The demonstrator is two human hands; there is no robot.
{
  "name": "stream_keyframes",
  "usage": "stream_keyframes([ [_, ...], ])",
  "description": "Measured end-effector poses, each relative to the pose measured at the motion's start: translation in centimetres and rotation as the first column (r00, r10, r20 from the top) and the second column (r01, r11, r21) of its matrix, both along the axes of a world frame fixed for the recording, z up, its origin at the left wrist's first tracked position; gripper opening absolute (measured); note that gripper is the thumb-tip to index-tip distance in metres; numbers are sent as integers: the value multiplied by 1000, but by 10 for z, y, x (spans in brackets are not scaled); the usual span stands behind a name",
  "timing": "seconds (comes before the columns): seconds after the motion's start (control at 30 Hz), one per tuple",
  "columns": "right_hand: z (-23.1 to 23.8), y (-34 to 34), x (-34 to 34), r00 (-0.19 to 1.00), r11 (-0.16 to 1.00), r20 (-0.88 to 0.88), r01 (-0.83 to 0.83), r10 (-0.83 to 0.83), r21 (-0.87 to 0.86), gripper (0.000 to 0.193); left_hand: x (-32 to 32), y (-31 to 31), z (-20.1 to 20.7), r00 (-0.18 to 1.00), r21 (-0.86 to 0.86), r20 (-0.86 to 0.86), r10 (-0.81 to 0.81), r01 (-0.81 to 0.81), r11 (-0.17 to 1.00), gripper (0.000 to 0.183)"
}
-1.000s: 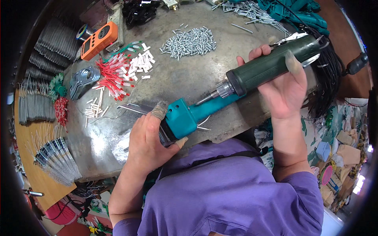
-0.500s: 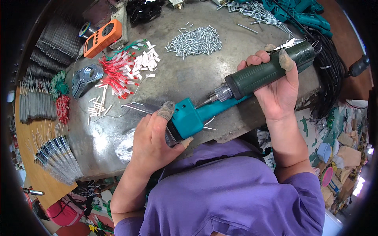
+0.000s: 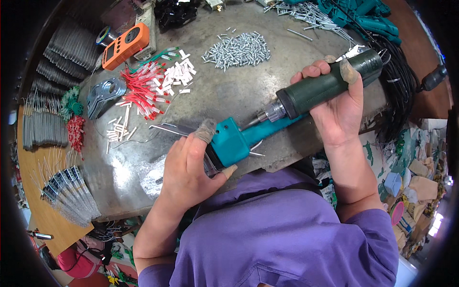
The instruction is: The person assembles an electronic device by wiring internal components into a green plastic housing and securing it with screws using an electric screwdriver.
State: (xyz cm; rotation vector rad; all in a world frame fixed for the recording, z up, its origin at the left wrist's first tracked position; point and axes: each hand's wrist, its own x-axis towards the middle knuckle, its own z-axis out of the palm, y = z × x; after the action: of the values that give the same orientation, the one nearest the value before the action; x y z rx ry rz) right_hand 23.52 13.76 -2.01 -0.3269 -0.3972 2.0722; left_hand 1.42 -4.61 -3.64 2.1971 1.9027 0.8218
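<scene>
My left hand (image 3: 186,167) is closed around the wide end of a teal plastic housing (image 3: 232,143), thumb on the near side and fingers on the far side. Worn wraps cover its thumb tip and a finger. Metal pieces (image 3: 169,129) stick out past that hand on the left. In my right hand (image 3: 337,115) is a dark green electric screwdriver (image 3: 311,91), held slantwise with its nose toward the left. Its bit (image 3: 249,125) meets the housing beside the narrow teal part (image 3: 272,129); any screw under the tip is too small to make out.
Beyond the housing lies a heap of silver screws (image 3: 236,50). Red wires (image 3: 143,88), white sleeves (image 3: 177,76), metal brackets (image 3: 106,93) and an orange meter (image 3: 125,47) sit at left. Metal rods (image 3: 311,19), teal housings (image 3: 368,24) and black cables (image 3: 404,91) occupy the far right.
The housing and my left hand have shifted slightly to the right. The screwdriver has moved very little, and its bit stays at the housing.
</scene>
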Motion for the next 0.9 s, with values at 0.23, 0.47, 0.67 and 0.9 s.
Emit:
stream_keyframes([
  [0.23, 5, -4, -3, 1000, 1000, -1, 13, -13, 28, 24, 0, 3, 1, 997, -51, 69, 17, -14, 999, 96],
  [0.47, 14, -15, 21, 999, 998, 38, 34, -36, 59, 28, 1, 1, 5, 998, -106, 44, 51, -46, 993, 97],
  [0.67, 8, -24, 21, 999, 987, 53, -17, 8, 161, 31, 1, 2, 8, 995, -177, 61, 80, -68, 982, 96],
  [0.9, 3, -27, 23, 999, 994, 24, -31, 29, 103, 29, -1, 5, 2, 996, 37, 79, -30, 27, 999, 90],
])
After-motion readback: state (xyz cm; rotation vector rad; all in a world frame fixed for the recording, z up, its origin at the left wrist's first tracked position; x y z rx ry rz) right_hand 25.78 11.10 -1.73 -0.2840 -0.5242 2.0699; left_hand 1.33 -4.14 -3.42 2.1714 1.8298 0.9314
